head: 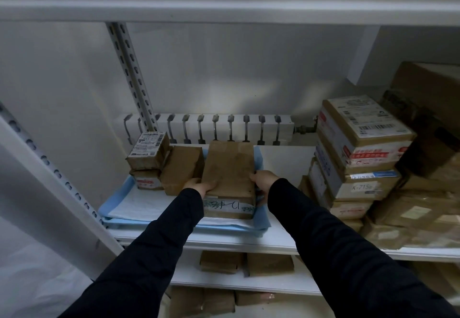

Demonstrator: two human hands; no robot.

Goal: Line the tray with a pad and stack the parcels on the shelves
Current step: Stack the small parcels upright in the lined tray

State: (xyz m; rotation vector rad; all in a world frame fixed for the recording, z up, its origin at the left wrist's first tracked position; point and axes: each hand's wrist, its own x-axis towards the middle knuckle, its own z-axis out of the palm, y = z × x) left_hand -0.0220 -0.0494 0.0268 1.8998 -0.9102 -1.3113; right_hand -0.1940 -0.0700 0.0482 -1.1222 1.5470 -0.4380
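Already the pad [139, 205] is lining the tray [109, 220] on the shelf [278, 240], and both hands, left hand [199, 185] and right hand [263, 177], fingers closed on its sides, are setting a brown parcel [229, 170] beside three stacked ones, with more probably waiting.

At centre frame we see a blue-edged white pad [139, 208] lining the tray [174, 226] on the middle shelf [281, 240]. A long brown parcel [229, 170] lies on another with handwritten tape [229, 209]. Left of them, a labelled small parcel [148, 149] sits atop a red-labelled one [146, 180], beside a tilted brown parcel [181, 168]. At right of frame stands a taller parcel stack [358, 148].
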